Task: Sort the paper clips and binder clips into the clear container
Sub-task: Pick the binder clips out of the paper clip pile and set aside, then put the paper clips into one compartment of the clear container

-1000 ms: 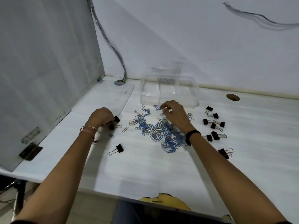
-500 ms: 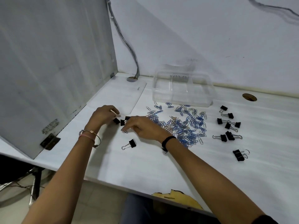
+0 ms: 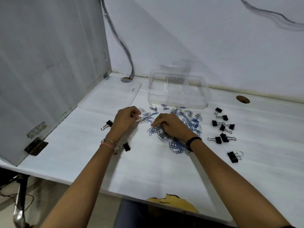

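A: What are the hands doing at this moment?

B: The right hand point(image 3: 172, 127) lies on the heap of paper clips point(image 3: 190, 120). Its fingers are curled down into the heap and it grips a small bunch of them. The left hand point(image 3: 125, 120) is just beside it, at the left edge of the heap, also with curled fingers. Whether it pinches a clip, I cannot tell.

A: And where is everything else?

B: The paper clips are spread on the table point(image 3: 148, 170), just in front of the clear container point(image 3: 204, 96). The container stands at the back and looks empty, as far as I can see. Its lid point(image 3: 111, 96) lies flat to the left of it. Most binder clips point(image 3: 222, 127) sit in a loose group to the right of the heap, well apart from both hands. Two more lie near the left wrist.

A: How will these things handle?

B: I think the paper clips are very light, thin and slippery, and they hook into each other. So it is better to scoop a bunch together than to pick them one by one. The binder clips are stiff and a little heavier, and I would take each by its black body or its wire handles
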